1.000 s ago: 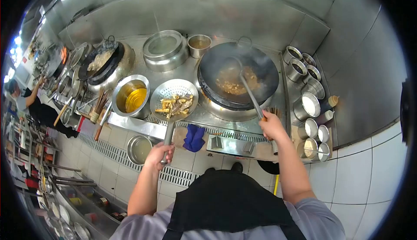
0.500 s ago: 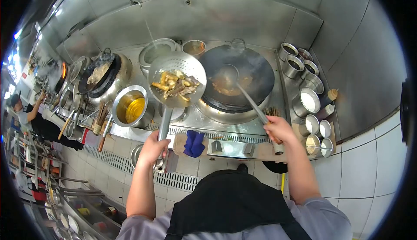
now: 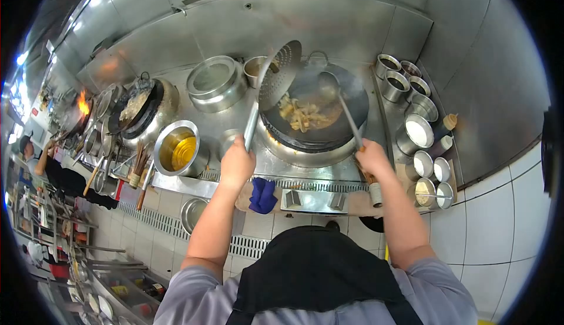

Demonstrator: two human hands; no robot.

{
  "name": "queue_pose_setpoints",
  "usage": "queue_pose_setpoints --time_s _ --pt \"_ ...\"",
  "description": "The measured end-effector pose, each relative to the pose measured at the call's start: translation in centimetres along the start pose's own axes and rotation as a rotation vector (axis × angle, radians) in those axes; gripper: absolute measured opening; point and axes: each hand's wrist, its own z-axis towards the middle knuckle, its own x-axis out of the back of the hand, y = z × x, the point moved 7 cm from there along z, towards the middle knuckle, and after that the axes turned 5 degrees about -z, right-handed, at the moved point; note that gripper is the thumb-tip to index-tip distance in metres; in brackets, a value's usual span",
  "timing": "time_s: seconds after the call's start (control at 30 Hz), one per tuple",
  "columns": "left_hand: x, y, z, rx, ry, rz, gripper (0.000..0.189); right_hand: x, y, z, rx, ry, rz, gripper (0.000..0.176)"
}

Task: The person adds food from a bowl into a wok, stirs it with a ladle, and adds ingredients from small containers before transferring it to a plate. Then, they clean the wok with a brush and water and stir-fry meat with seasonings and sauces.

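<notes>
My left hand is closed round the handle of a perforated skimmer, which is tipped on its side over the left part of the wok. Below it, brownish-yellow pieces of food lie in the wok. A ladle is gripped in my right hand, its bowl raised at the back of the wok above the food. Left of the wok, a metal pot holds yellow oil.
Metal seasoning containers and bottles line the right side. A lidded pot stands behind the oil pot. A folded blue cloth lies on the front edge. Another person works far left near a flame.
The skimmer has moved right and tipped over, and its food has dropped into the wok. The ladle's bowl has shifted slightly right and back.
</notes>
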Motion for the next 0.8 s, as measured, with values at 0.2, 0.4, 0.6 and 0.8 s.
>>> queue_pose_setpoints --time_s 0.2,0.4,0.6,0.8 --pt "2.5 -2.2 0.3 0.000 0.145 -0.081 0.049 0.5 0.8 -3.7 -0.094 -0.367 0.262 0.040" --pt "-2.6 0.3 0.9 0.035 -0.074 0.018 0.046 1.1 -1.9 -1.2 -0.070 -0.074 0.099 0.033" --pt "-4.5 1.5 2.2 -0.034 -0.065 0.176 0.039 1.3 -4.4 -1.9 -0.019 -0.049 0.080 0.031" --pt "0.4 -0.8 1.5 0.009 0.060 -0.017 0.050 4.8 -1.0 -2.7 0.082 0.196 -0.259 0.050"
